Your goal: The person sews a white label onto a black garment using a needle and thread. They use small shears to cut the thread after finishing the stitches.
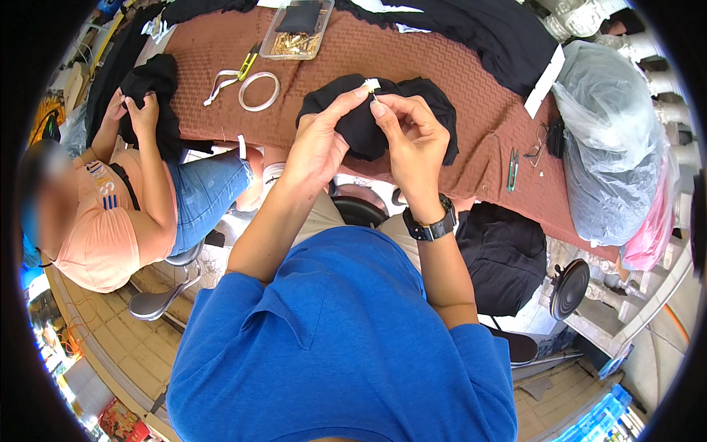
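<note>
A black garment point(361, 129) lies bunched on the brown-covered table point(412, 62) in front of me. My left hand point(320, 140) grips its near side, thumb and forefinger pinching a small white tag point(372, 85) at the top. My right hand point(412, 132), with a black watch on the wrist, meets the left at the tag, fingertips closed on something too small to make out.
A clear tray of brass pins point(297, 31) stands at the far edge. Green-handled snips point(249, 62), a white tape ring point(258, 90), thread snips point(512, 169) and a big plastic bag point(611, 140) are on the table. Another person's hands point(136, 110) work black cloth at left.
</note>
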A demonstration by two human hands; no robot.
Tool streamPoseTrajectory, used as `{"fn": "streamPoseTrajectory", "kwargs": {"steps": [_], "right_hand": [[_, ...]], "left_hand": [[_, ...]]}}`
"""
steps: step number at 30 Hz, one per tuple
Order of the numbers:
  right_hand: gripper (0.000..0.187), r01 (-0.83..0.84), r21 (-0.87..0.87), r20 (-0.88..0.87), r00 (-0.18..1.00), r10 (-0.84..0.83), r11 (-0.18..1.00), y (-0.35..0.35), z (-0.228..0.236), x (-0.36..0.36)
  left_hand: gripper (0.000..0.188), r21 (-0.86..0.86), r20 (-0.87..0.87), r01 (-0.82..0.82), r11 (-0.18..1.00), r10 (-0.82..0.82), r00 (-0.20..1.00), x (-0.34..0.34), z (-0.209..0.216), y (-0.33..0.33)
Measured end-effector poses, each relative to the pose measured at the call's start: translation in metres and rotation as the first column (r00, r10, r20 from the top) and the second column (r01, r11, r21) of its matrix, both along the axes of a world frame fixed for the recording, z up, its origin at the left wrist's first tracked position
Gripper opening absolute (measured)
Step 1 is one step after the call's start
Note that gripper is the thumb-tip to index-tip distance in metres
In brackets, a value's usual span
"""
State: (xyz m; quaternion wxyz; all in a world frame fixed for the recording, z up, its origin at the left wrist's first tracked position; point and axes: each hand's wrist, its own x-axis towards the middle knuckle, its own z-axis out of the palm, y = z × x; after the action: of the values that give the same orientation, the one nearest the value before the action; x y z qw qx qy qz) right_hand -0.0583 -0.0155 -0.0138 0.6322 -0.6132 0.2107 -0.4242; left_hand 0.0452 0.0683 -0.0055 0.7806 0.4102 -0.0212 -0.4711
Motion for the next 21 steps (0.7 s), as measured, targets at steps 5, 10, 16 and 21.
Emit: {"fn": "streamPoseTrajectory", "kwargs": {"steps": [5, 10, 16, 21], "right_hand": [[0.013, -0.049, 0.093, 0.077, 0.996, 0.042, 0.994, -0.001, 0.001, 0.000], [0.017, 0.026, -0.391, -0.155, 0.983, -0.094, 0.920, -0.022, 0.025, -0.005], [0.010, -0.234, -0.673, -0.292, 0.956, 0.038, 0.702, -0.048, 0.040, 0.003], [0.005, -0.125, -0.589, -0.112, 0.991, 0.072, 0.798, -0.056, 0.073, -0.003]], "left_hand": [[0.031, 0.055, 0.050, 0.032, 0.998, -0.034, 0.998, 0.002, -0.002, 0.003], [0.029, 0.082, 0.107, 0.008, 0.997, -0.017, 0.994, 0.003, 0.004, 0.003], [0.028, 0.232, 0.255, -0.040, 0.972, -0.022, 0.967, 0.002, -0.002, 0.001], [0.031, 0.193, 0.444, -0.322, 0.927, 0.211, 0.871, 0.002, -0.011, -0.014]]}}
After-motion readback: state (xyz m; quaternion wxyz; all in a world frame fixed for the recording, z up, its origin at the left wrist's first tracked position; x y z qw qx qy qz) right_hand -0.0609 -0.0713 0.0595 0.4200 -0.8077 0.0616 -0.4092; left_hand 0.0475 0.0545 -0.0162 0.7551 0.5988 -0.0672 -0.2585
